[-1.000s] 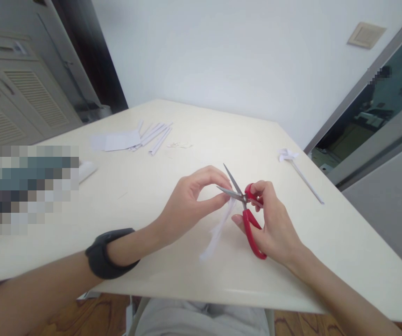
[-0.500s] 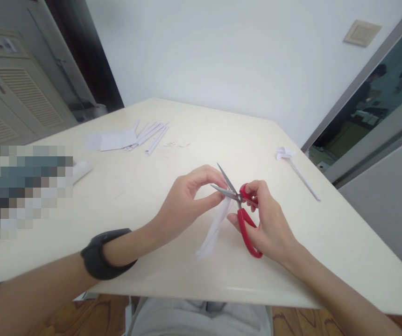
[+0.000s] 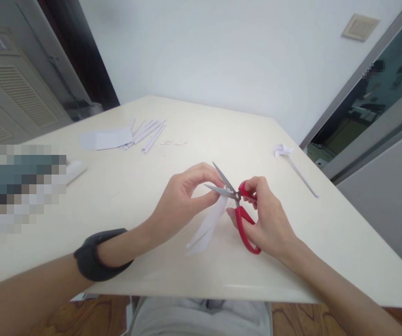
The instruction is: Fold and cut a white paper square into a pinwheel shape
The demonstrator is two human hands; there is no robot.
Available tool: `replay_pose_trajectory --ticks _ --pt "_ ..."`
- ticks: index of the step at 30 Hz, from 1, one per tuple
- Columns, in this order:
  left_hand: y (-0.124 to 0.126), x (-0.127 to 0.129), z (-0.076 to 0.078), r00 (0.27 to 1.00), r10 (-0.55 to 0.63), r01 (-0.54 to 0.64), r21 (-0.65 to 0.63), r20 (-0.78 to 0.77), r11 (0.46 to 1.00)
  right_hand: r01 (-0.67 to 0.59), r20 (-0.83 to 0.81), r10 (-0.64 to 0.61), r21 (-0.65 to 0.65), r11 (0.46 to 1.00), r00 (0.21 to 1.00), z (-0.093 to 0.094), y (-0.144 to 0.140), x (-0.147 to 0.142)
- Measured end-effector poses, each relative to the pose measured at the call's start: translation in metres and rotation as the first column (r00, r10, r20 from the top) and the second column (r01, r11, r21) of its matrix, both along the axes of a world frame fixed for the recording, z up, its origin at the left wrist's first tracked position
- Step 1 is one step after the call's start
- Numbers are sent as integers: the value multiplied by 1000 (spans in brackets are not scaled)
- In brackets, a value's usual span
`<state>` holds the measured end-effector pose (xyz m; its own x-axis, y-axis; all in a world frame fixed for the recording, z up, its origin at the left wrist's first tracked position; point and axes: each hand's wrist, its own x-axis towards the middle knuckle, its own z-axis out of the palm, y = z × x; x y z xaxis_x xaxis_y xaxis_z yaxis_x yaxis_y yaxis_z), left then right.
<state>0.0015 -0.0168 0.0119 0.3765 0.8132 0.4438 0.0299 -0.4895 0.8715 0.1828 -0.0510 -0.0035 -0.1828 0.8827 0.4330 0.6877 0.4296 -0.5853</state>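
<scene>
Thumb and fingertips of my left hand (image 3: 188,191) pinch the top end of a folded white paper strip (image 3: 206,228), whose loose end slants down toward me above the table. My right hand (image 3: 269,217) grips red-handled scissors (image 3: 245,231) by their loops. The scissor blades stand apart and point up and left, with their crossing close to the pinched end of the strip. Whether the blades touch the paper I cannot tell. A black band (image 3: 99,254) circles my left wrist.
Flat white paper sheets (image 3: 111,139) and several thin paper strips (image 3: 150,133) lie at the table's far left, with small scraps (image 3: 174,143) beside them. A paper pinwheel on a stick (image 3: 302,175) lies at the right. A light switch (image 3: 361,27) is on the wall.
The paper strip's loose end has swung left and its layers look more spread. Both hands and the scissors have shifted slightly left in view; the blades remain apart.
</scene>
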Motion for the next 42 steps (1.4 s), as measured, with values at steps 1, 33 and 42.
replay_pose_trajectory --ticks 1,33,42 --pt "0 0 0 1000 -3 3 -11 6 1000 0 0 0 -3 1000 1000 0 0 0" --pt "1 4 -4 984 -78 107 -177 162 978 -37 -113 35 -18 999 993 2 -2 -1" --pt "1 1 -1 996 -31 41 -125 81 991 -8 -70 7 -6 1000 997 -1 -2 -2"
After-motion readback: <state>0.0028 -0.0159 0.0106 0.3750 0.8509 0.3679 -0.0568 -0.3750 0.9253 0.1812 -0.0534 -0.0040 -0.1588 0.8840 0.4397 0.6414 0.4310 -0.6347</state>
